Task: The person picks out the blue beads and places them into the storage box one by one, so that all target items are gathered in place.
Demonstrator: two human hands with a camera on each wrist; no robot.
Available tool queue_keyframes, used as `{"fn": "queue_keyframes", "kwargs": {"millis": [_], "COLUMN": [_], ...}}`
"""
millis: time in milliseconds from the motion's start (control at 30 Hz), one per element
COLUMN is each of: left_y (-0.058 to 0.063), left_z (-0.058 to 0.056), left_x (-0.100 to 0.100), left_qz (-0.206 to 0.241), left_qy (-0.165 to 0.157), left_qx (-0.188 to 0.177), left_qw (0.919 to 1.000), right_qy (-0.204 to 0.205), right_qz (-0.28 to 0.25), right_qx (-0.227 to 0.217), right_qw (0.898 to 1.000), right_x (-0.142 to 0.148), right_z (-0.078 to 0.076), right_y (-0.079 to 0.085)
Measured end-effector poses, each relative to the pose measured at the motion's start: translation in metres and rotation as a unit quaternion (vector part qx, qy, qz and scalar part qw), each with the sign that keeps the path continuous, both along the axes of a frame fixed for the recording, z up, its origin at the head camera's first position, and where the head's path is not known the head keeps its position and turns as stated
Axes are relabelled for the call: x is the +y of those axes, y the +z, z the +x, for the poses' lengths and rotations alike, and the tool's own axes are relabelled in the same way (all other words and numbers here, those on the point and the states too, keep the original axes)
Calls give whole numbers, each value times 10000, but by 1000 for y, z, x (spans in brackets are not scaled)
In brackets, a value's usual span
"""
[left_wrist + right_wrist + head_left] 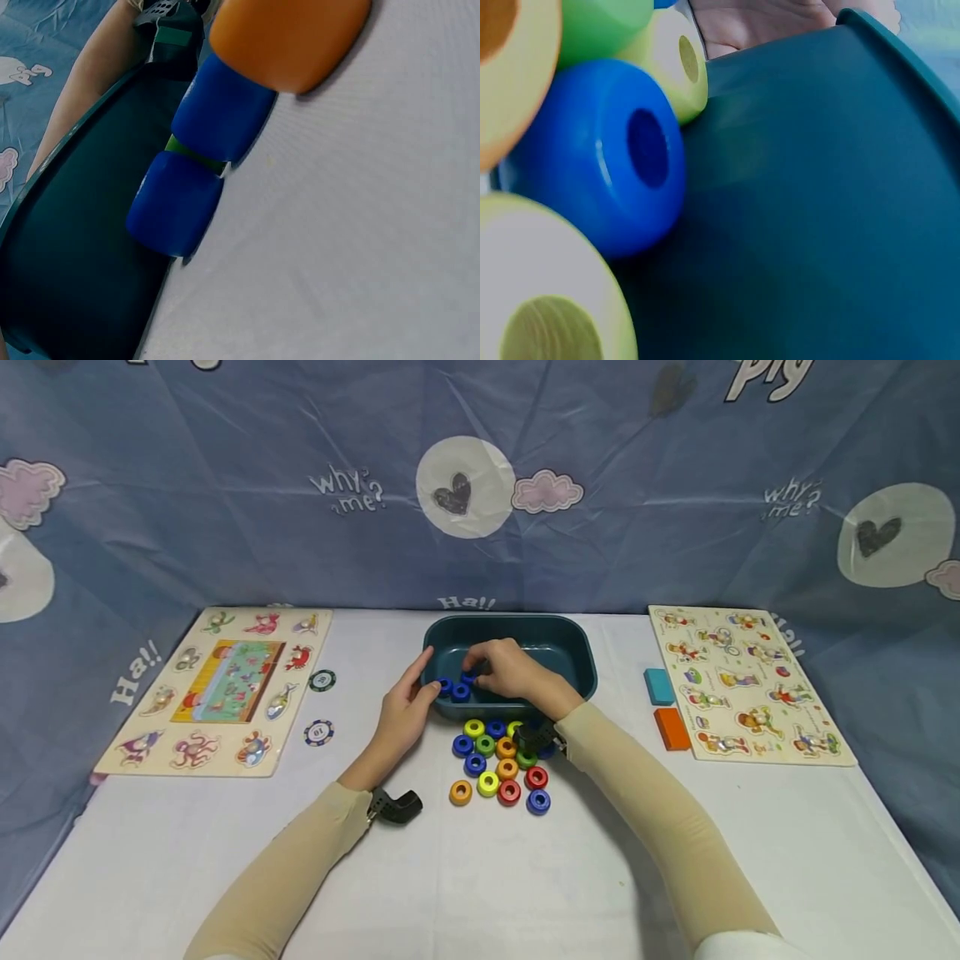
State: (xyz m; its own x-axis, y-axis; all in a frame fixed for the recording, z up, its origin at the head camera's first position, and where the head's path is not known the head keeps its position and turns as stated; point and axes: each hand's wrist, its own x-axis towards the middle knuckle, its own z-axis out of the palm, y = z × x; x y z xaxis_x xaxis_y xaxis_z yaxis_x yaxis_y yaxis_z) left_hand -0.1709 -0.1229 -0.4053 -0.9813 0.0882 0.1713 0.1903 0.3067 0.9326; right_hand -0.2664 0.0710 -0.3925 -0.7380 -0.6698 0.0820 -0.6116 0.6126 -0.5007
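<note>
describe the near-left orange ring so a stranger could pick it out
Find the dark green tray at the back of the white tabletop. On its near side lie coloured rings; look to their near-left corner. The orange ring sits there; the other two visible orange ones lie mid-group.

Blue rings (pixel 461 697) inside dark-green tray (pixel 562 652); multicoloured rings (pixel 507 775) clustered in front.

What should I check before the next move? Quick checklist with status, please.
1. Tray upright on the table: ok.
2. Left hand at the tray's left end: ok.
3. Right hand free: not ok; it appears to hold a blue ring.
4. Every blue one in the tray: not ok; another blue ring lies on the table.
5. Right wrist camera clear of loose rings: cannot tell; it overlaps them in the head view.
</note>
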Motion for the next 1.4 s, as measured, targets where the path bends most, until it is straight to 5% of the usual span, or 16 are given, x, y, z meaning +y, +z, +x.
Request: {"fn": "queue_keyframes", "kwargs": {"millis": [200, 433, 667, 1167, 1400], "left_y": [-2, -2, 1, 3, 2], "left_z": [2, 4, 4, 2, 2], "left_x": [0, -1, -2, 0, 1], "left_qz": [-9, -30, -96, -121, -145], "left_qy": [-2, 23, 37, 69, 68], "left_qx": [-29, 32, 96, 110, 74], "left_qw": [10000, 10000, 9999, 9998, 9998], "right_qy": [-15, 434, 1015, 898, 985], "right_qz": [-769, -1433, -1652, -69, -38], "right_qx": [714, 1402, 1571, 1266, 1158], "right_qw": [9945, 9787, 9684, 9879, 9884], "right_x": [4, 14, 16, 2, 1], "right_z": [13, 55, 92, 105, 101], "right_y": [7, 31, 25, -6, -15]}}
